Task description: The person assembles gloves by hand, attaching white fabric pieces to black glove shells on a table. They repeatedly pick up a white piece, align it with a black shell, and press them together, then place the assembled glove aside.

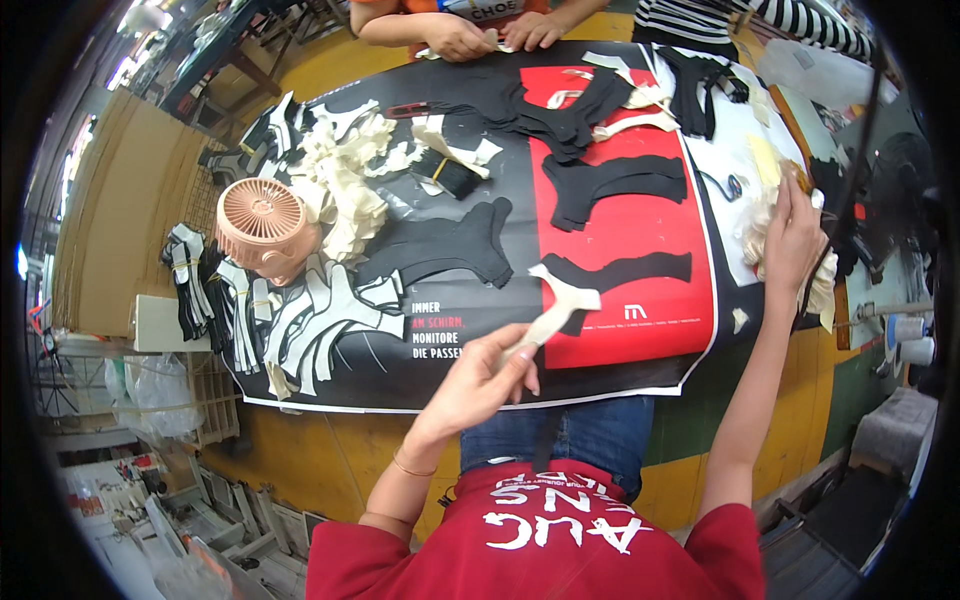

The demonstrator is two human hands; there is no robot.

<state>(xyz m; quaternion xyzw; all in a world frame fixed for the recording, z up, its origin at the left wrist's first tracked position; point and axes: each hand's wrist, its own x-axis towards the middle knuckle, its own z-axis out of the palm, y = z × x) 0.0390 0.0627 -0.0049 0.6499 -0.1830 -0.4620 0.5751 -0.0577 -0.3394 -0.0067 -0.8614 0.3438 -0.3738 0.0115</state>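
Observation:
A cream Y-shaped fabric piece [565, 300] is pinched at its lower end by my left hand [488, 378], over the table's front part. Its forked end lies across a black cut fabric piece [625, 270]. Far to the right, my right hand [795, 240] reaches to a pile of cream fabric [757, 235], fingers drawn together beside a small amber-coloured thing [801, 178]. What those fingers hold, if anything, is too small to make out. More black cut pieces [620, 185] lie stacked on the red part of the table cover [660, 335].
A peach-coloured fan [265, 225] stands at the left, by crumpled cream fabric [345, 185] and white-and-black cut pieces [335, 310]. Across the table a co-worker's hands [490, 36] handle a pale piece. A striped sleeve [810, 22] shows at the far right.

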